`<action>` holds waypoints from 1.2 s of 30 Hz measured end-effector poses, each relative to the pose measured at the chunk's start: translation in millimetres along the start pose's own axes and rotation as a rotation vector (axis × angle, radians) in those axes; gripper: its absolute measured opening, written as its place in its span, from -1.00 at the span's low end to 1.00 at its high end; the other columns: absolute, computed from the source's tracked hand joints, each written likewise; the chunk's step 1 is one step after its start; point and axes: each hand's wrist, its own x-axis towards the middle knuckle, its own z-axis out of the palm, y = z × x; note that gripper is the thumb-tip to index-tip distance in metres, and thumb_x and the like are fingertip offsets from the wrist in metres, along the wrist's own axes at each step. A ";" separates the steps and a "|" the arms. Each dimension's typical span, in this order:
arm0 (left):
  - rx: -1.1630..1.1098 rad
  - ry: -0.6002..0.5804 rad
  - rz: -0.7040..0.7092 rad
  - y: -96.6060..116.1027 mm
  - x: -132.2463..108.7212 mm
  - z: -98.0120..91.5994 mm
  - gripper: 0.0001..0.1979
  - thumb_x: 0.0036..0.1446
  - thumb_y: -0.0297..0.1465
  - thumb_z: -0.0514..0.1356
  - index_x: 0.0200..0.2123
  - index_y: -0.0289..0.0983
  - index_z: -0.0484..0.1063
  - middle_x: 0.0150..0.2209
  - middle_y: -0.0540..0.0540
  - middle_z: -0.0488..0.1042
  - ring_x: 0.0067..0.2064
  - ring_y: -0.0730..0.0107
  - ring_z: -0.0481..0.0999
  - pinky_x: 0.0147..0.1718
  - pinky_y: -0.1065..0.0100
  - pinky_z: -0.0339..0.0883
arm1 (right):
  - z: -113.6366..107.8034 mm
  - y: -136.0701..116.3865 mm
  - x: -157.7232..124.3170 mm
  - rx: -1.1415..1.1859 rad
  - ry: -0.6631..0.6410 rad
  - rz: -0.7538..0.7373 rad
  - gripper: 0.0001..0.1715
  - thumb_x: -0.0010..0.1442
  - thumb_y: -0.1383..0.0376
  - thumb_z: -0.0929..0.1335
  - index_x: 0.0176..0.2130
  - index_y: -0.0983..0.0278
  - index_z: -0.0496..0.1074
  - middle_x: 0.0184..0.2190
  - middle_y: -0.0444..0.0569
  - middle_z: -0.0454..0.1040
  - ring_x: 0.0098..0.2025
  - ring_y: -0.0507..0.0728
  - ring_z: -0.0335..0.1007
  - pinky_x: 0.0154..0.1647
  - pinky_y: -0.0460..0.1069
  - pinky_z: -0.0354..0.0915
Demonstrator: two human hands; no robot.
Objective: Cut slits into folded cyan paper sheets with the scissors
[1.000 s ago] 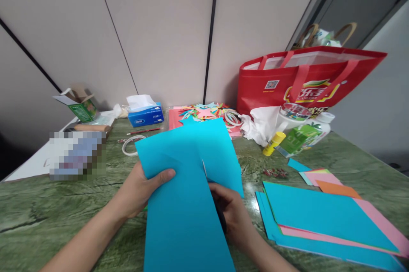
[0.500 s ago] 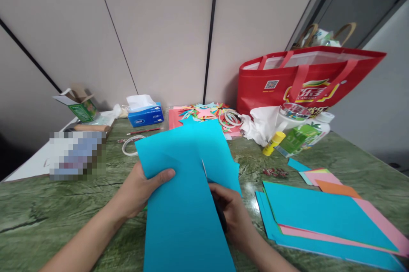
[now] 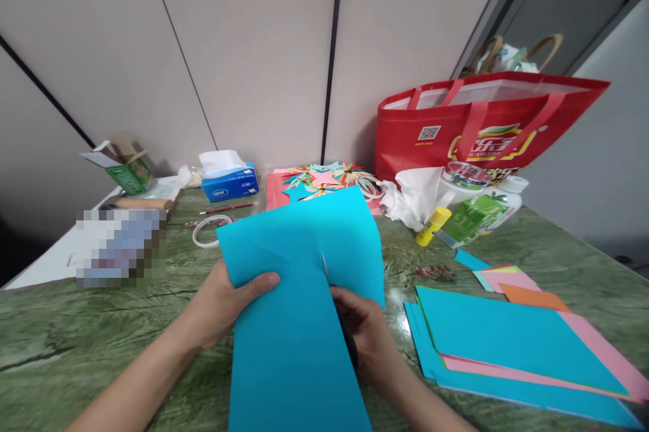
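Paper point(image 3: 291, 324) gripped by left hand point(image 3: 220, 303), scissors point(image 3: 351, 348) by right hand point(image 3: 366, 327), partly hides colourful stars point(image 3: 324, 178).

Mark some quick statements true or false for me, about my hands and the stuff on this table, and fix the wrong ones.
1. The left hand grips the blue sheet with its thumb on top. True.
2. The right hand holds scissors. True.
3. The blue sheet is cut fully in two. False: its two sides are joined beyond the blade.
4. The glue stick is blue. False: it is yellow.
5. The tissue box has tissue sticking out of its top. True.
6. The red bag stands left of the tissue box in the picture. False: it stands to the right.
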 end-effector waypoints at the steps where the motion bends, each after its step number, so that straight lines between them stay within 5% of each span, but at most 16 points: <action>1: -0.003 -0.003 0.001 -0.4 0.2 -0.5 -0.44 -0.10 -0.34 0.25 0.02 -0.10 0.21 -0.09 -0.05 0.47 -0.14 0.16 0.48 -0.25 0.21 0.44 | 0.0 -0.1 -0.1 -0.008 0.004 -0.003 -0.67 -0.18 0.31 0.48 -0.30 0.18 0.50 -0.32 -0.04 0.56 -0.28 0.17 0.47 -0.24 0.00 0.36; 15: 0.018 0.012 0.018 1.4 -2.7 -0.4 -0.47 -0.13 -0.31 0.26 -0.03 -0.17 0.27 -0.07 -0.14 0.45 -0.14 0.05 0.47 -0.24 0.13 0.42 | -0.4 0.8 -0.1 -0.014 0.000 -0.010 -0.67 -0.17 0.33 0.47 -0.29 0.18 0.51 -0.30 -0.03 0.56 -0.27 0.19 0.47 -0.26 -0.01 0.37; 36: 0.023 0.033 -0.040 4.2 -4.0 4.3 -0.25 -0.17 -0.29 0.28 0.11 -0.14 0.07 -0.03 -0.18 0.42 -0.12 0.02 0.45 -0.24 0.08 0.42 | 0.7 -1.9 0.3 0.013 0.003 0.004 -0.68 -0.17 0.31 0.47 -0.30 0.18 0.48 -0.32 -0.05 0.56 -0.29 0.15 0.48 -0.24 0.00 0.38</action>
